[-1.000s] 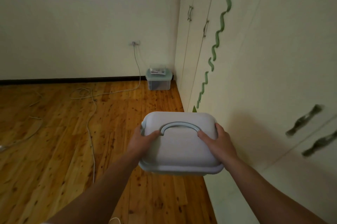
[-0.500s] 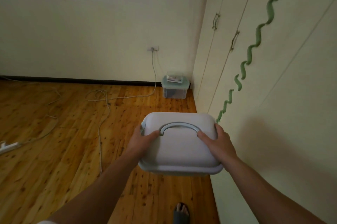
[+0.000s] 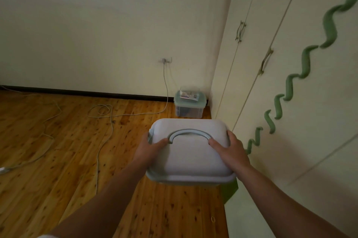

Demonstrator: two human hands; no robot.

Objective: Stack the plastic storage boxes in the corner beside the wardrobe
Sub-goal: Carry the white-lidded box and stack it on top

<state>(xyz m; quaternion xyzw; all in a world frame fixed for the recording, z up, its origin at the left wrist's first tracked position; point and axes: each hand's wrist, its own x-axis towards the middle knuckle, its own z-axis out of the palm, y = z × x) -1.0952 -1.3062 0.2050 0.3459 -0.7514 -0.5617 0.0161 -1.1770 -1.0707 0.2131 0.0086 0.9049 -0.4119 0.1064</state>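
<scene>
Fingers of your left hand (image 3: 149,150) and right hand (image 3: 230,152) clamp the grey box (image 3: 189,160); at twelve o'clock, papers (image 3: 188,94) atop the corner box (image 3: 188,108) may tilt your stack.

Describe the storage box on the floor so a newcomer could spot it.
Follow the cream wardrobe to where it meets the back wall; the storage box sits on the wood floor in that corner. It is see-through with a pale green lid and papers on top, unlike the opaque handled box being carried.
</scene>
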